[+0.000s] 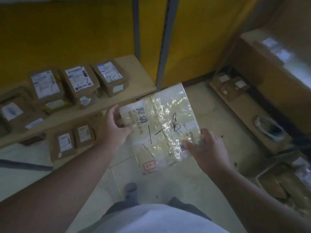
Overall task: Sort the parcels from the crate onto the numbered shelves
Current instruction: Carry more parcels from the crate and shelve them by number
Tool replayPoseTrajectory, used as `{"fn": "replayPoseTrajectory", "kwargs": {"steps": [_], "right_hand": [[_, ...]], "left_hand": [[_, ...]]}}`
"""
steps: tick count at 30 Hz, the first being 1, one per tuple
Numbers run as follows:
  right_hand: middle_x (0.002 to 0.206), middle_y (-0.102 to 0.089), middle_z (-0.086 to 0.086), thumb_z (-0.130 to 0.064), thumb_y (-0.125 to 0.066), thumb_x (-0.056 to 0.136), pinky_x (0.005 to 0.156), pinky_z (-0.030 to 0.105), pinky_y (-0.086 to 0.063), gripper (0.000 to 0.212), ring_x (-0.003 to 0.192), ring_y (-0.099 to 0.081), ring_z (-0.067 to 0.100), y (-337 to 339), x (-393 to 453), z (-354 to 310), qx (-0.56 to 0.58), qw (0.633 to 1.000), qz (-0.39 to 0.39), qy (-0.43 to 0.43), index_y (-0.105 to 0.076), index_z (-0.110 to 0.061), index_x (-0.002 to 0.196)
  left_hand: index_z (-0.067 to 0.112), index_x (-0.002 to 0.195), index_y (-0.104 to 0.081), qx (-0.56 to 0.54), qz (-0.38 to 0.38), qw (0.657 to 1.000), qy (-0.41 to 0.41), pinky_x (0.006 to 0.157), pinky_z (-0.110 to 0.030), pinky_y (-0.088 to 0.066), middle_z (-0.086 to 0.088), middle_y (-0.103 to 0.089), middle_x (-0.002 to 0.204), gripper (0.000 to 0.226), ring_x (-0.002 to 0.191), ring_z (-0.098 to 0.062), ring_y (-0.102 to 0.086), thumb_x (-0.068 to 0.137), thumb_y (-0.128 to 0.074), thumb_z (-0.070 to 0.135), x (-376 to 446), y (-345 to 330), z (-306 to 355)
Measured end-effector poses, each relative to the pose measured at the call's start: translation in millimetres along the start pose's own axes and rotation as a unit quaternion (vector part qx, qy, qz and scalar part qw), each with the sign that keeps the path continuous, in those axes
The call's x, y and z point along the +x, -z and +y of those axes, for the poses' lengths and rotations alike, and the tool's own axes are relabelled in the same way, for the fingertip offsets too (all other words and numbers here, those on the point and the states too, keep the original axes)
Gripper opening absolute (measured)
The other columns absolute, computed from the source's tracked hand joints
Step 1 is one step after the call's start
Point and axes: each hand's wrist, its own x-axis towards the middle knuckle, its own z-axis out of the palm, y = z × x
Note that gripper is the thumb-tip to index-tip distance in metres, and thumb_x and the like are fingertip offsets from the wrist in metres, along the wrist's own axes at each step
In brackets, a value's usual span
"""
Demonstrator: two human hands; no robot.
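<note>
One parcel: flat parcel (159,125) wrapped in glossy clear film, held in the air above the floor (218,115), just right of the near shelf end
Handling: looks light and thin, likely bends a little; film looks slippery, so opposite edges seem the safest hold
Long axis: runs from far to near, leaning slightly right at the near end; marked face up, handwritten strokes across its middle
Left hand (116,128): fingers curled round the left edge, thumb on top
Right hand (207,147): fingers pinch the near right corner
Shelf (134,68): to the left, carrying labelled brown boxes (79,81); more boxes below
Crate: cannot tell which it is
</note>
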Motion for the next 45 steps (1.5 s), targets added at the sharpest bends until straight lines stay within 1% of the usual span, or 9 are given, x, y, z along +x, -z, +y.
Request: {"fn": "replayPoseTrajectory", "kwargs": {"steps": [4, 7, 11, 17, 22, 28, 34, 39, 45], "right_hand": [[0.097, -0.059, -0.003, -0.058, -0.074, 0.076, 0.056, 0.024, -0.031, 0.052, 0.077, -0.051, 0.016, 16, 49, 11, 0.003, 0.998, -0.055, 0.022, -0.052, -0.022, 0.107], [0.093, -0.059, -0.006, -0.053, -0.072, 0.082, 0.059, 0.023, -0.037, 0.048, 0.075, -0.056, 0.013, 17, 85, 24, 0.030, 0.993, -0.104, 0.057, -0.050, -0.022, 0.113], [0.088, -0.056, -0.013, -0.052, -0.066, 0.088, 0.059, 0.020, -0.039, 0.047, 0.074, -0.054, 0.003, 10, 118, 43, 0.031, 0.969, -0.200, 0.139, -0.047, -0.027, 0.124], [0.092, -0.054, -0.010, -0.047, -0.069, 0.086, 0.060, 0.023, -0.041, 0.042, 0.081, -0.060, 0.013, -9, 135, 37, 0.010, 0.949, -0.267, 0.168, -0.043, -0.027, 0.113], [0.099, -0.064, -0.003, -0.054, -0.074, 0.079, 0.058, 0.027, -0.054, 0.060, 0.077, -0.065, 0.012, -43, 123, -1, 0.034, 0.941, -0.302, 0.149, -0.046, -0.023, 0.122], [0.097, -0.063, -0.003, -0.061, -0.066, 0.083, 0.074, 0.040, -0.056, 0.051, 0.087, -0.063, 0.022, -122, 123, -29, -0.010, 0.958, -0.268, 0.103, -0.050, -0.022, 0.112], [0.078, -0.059, 0.001, -0.067, -0.060, 0.085, 0.059, 0.032, -0.037, 0.056, 0.079, -0.059, 0.027, -232, 162, -23, -0.069, 0.968, -0.232, 0.061, -0.059, -0.012, 0.088], [0.111, -0.067, 0.009, -0.056, -0.065, 0.086, 0.073, 0.032, -0.041, 0.057, 0.101, -0.064, 0.031, -326, 215, -9, -0.060, 0.976, -0.198, 0.068, -0.055, -0.015, 0.124], [0.110, -0.066, 0.006, -0.053, -0.061, 0.090, 0.069, 0.031, -0.039, 0.053, 0.083, -0.056, 0.027, -399, 280, -31, -0.041, 0.982, -0.123, 0.135, -0.048, -0.019, 0.129]], "left_hand": [[0.021, 0.152, -0.036, 0.054, 0.033, 0.997, 0.041, 0.101, -0.041, -0.046, -0.004, -0.046, 0.148, 0.089, 0.131, -0.024, -0.047, 0.077, -0.084, 0.025, -2, -26, 2], [0.031, 0.156, -0.024, 0.027, 0.028, 0.998, 0.055, 0.079, -0.023, -0.046, 0.017, -0.041, 0.133, 0.097, 0.112, -0.010, -0.049, 0.080, -0.083, 0.017, -19, -57, 6], [0.048, 0.151, -0.024, -0.010, 0.069, 0.993, 0.093, 0.092, -0.044, -0.055, 0.020, -0.060, 0.119, 0.103, 0.096, -0.005, -0.062, 0.074, -0.084, 0.013, -43, -93, -15], [0.026, 0.118, -0.062, 0.013, 0.178, 0.974, 0.136, 0.066, -0.024, -0.048, 0.014, -0.071, 0.101, 0.044, 0.087, -0.003, -0.067, 0.079, -0.080, 0.015, -71, -107, -25], [0.066, 0.116, -0.048, -0.052, 0.095, 0.981, 0.164, 0.082, -0.045, -0.060, 0.014, -0.074, 0.102, 0.069, 0.096, -0.015, -0.071, 0.078, -0.079, 0.017, -86, -83, -56], [0.066, 0.128, -0.039, -0.033, 0.047, 0.983, 0.175, 0.075, -0.046, -0.063, 0.012, -0.071, 0.103, 0.077, 0.091, -0.015, -0.071, 0.083, -0.075, 0.015, -46, -51, -126], [0.026, 0.108, -0.065, 0.011, 0.143, 0.958, 0.247, 0.060, -0.024, -0.056, 0.008, -0.074, 0.084, 0.025, 0.065, -0.004, -0.069, 0.083, -0.070, 0.026, 26, -66, -230], [0.036, 0.121, -0.060, -0.068, 0.142, 0.954, 0.256, 0.067, -0.030, -0.057, 0.011, -0.074, 0.075, 0.049, 0.065, -0.008, -0.070, 0.076, -0.078, 0.029, 106, -90, -302], [0.042, 0.112, -0.061, -0.077, 0.117, 0.963, 0.229, 0.080, -0.042, -0.060, 0.001, -0.074, 0.086, 0.043, 0.079, -0.022, -0.072, 0.077, -0.079, 0.025, 217, -99, -349]]}}
